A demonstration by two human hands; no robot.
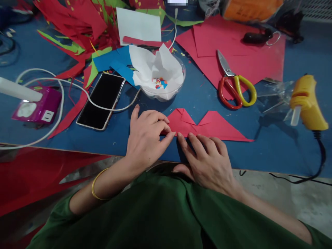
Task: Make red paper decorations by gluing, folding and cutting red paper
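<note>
A folded red paper (210, 126) lies flat near the front edge of the blue table, with two raised peaks and a notch between them. My left hand (147, 136) is at its left end, thumb and fingers closed on the paper's lower left part. The fingertips of my right hand (207, 159) rest along its lower edge, fingers spread and thumb apart. Behind the paper stands a clear bowl (178, 81) lined with white paper, with small coloured scraps in it. Scissors (229, 76) with red and yellow handles lie partly on red sheets (243, 62).
A phone (102, 100) with a white cable across it lies left of my left hand, beside a purple device (44, 105). A yellow glue gun (308, 102) is at the right. Red and green paper strips (77, 31) pile up at the back left.
</note>
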